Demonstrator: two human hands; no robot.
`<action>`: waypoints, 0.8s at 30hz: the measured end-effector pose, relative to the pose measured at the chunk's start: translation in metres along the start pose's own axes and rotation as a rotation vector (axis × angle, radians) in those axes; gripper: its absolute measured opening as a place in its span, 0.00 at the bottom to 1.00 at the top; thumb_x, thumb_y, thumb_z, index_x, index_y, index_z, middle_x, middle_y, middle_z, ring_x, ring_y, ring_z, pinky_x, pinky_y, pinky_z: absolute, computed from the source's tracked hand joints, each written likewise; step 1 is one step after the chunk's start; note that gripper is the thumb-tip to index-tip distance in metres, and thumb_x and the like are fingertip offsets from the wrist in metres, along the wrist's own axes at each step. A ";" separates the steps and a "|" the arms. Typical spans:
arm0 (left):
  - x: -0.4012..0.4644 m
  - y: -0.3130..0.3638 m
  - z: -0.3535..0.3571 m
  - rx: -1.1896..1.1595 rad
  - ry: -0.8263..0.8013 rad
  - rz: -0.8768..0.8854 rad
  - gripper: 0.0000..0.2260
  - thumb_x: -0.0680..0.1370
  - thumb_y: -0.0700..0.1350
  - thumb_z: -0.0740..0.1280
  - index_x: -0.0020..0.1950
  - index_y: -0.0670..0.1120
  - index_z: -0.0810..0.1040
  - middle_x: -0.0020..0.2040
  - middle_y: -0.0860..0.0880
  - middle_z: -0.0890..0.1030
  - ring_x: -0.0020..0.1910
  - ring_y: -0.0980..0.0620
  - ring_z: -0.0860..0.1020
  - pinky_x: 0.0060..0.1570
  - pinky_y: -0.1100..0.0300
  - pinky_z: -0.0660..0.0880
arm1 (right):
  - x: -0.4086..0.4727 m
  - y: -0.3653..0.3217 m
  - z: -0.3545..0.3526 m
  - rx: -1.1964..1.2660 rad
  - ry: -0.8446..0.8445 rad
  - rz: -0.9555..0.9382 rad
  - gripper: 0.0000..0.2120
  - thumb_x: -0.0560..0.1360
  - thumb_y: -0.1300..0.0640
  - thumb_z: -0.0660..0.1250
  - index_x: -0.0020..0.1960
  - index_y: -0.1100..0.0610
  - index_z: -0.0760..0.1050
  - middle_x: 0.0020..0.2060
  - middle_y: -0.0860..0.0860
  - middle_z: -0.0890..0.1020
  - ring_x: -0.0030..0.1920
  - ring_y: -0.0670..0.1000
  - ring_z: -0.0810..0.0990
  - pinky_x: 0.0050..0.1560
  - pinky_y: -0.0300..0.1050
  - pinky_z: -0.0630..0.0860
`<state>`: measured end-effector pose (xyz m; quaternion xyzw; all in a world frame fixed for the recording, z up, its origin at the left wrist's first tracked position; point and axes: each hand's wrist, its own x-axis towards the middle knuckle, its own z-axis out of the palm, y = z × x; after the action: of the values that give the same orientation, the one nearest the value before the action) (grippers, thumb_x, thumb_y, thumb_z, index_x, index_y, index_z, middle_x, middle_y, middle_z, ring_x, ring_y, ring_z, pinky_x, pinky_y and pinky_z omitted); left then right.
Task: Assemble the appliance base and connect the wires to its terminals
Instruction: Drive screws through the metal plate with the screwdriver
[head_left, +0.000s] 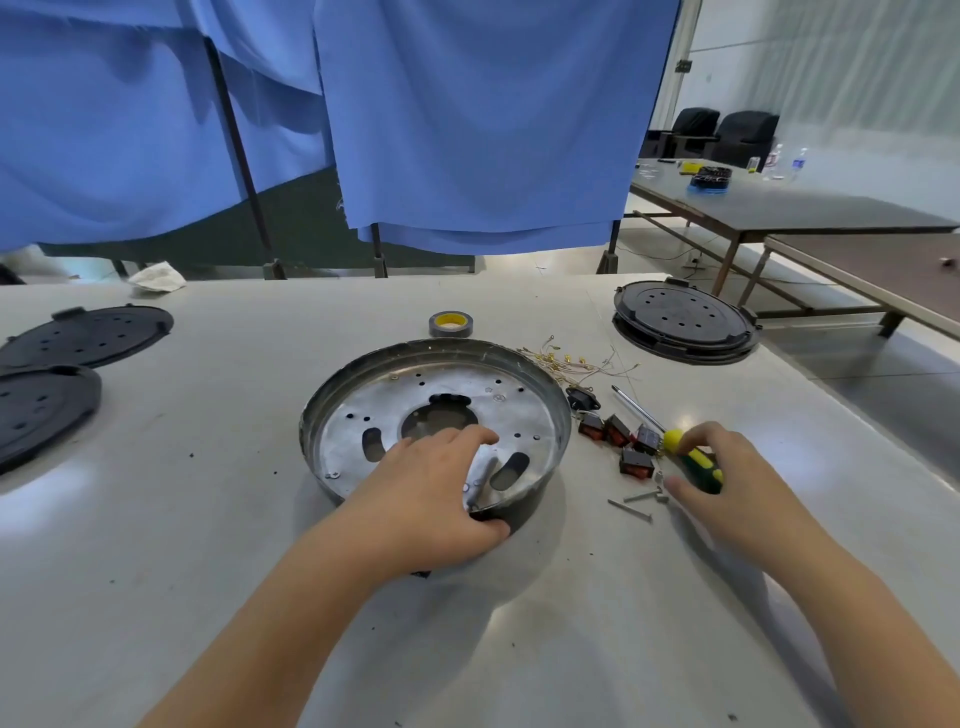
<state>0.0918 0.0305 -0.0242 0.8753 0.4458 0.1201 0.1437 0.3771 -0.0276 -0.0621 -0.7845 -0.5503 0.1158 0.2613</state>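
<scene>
A round metal appliance base (441, 400) with a raised rim lies open side up in the middle of the table. My left hand (431, 493) grips its near rim, thumb outside, fingers resting inside on the plate. To the right, my right hand (727, 473) holds the green and yellow handle of a screwdriver (685, 452) whose shaft points away to the upper left. Several black and red rocker switches (618, 436) lie between the base and the screwdriver. A bundle of thin wires (566, 364) with brass terminals lies behind them. Loose screws (634, 506) lie near my right thumb.
A roll of tape (451, 324) stands behind the base. Black plastic covers lie at the far right (680, 317) and at the left (83, 335), (36, 410). Blue curtains (467, 130) hang behind the table. Another table (779, 208) stands at the back right.
</scene>
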 end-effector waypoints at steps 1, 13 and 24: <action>-0.001 -0.001 0.001 -0.006 0.010 0.006 0.33 0.71 0.58 0.70 0.74 0.58 0.61 0.68 0.58 0.71 0.66 0.55 0.69 0.63 0.62 0.64 | -0.002 0.001 -0.001 0.006 -0.020 -0.033 0.08 0.74 0.50 0.70 0.47 0.44 0.70 0.57 0.45 0.71 0.50 0.49 0.73 0.50 0.42 0.67; -0.005 -0.006 0.006 0.028 0.104 0.054 0.34 0.69 0.58 0.72 0.72 0.58 0.63 0.67 0.59 0.72 0.67 0.55 0.68 0.64 0.63 0.61 | -0.015 -0.005 0.006 -0.156 0.064 -0.108 0.03 0.71 0.51 0.73 0.44 0.47 0.81 0.64 0.52 0.74 0.64 0.57 0.70 0.70 0.57 0.59; -0.028 -0.015 0.007 0.127 0.315 0.254 0.12 0.62 0.52 0.81 0.37 0.49 0.83 0.39 0.55 0.80 0.40 0.51 0.79 0.58 0.59 0.69 | -0.012 -0.002 0.012 -0.201 0.112 -0.176 0.02 0.70 0.58 0.75 0.40 0.52 0.83 0.53 0.52 0.82 0.64 0.58 0.73 0.69 0.60 0.57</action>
<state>0.0671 0.0155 -0.0385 0.9021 0.3558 0.2443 0.0003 0.3656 -0.0349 -0.0721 -0.7608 -0.6103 -0.0070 0.2207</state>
